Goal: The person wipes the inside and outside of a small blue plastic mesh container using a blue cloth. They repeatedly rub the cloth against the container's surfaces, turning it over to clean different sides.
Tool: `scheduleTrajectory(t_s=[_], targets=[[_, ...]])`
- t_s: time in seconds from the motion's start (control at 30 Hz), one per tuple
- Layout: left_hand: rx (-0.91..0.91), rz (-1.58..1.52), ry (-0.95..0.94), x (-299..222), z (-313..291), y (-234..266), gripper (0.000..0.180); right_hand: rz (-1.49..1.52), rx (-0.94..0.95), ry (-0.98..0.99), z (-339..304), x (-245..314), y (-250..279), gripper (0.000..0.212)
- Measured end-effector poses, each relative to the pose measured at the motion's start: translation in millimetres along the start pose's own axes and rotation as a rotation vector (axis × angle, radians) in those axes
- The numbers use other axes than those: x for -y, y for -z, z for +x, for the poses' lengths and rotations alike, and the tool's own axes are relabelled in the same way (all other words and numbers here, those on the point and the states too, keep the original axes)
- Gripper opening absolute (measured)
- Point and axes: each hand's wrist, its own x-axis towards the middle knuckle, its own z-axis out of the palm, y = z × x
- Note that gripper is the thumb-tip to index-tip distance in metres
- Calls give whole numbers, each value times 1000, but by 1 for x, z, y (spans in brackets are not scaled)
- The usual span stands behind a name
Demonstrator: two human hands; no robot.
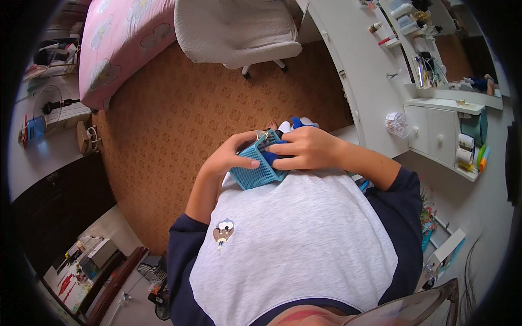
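A light blue mesh basket (pixel 253 173) is tilted against the front of my grey shirt. My left hand (pixel 231 155) is closed on its left side, the thumb lying over the mesh. The fingers of my right hand (pixel 310 146) are bent into the basket from the right, over a dark blue cloth (pixel 270 157) that shows between them. What lies deeper in the basket is hidden by these fingers. Just beyond my right hand are a bright blue item (pixel 300 123) and some white material, both partly covered.
A white covered swivel chair (pixel 234 32) stands ahead on the brown patterned floor (pixel 163 125). Left of it is a bed with a pink flowered cover (pixel 117 43). White drawers (pixel 348 60), a wall cabinet (pixel 435 133) and a mirror are at the right. A fan (pixel 54 106) stands far left.
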Motion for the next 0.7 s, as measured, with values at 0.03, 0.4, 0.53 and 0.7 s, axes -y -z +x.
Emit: scheduleTrajectory(t_s=[0.03,0.4,0.53,0.7], targets=[[2,13,1,2,1,1,77,-60,1,-11,5,0,-8,12],[50,138,37,-8,10,7,64,-275,432,27,24,1,-18,7],[6,101,42,1,9,4,60,-354,270,-31,19,8,-9,9],[66,113,-4,17,15,7,56,-386,321,-107,14,23,-10,10]])
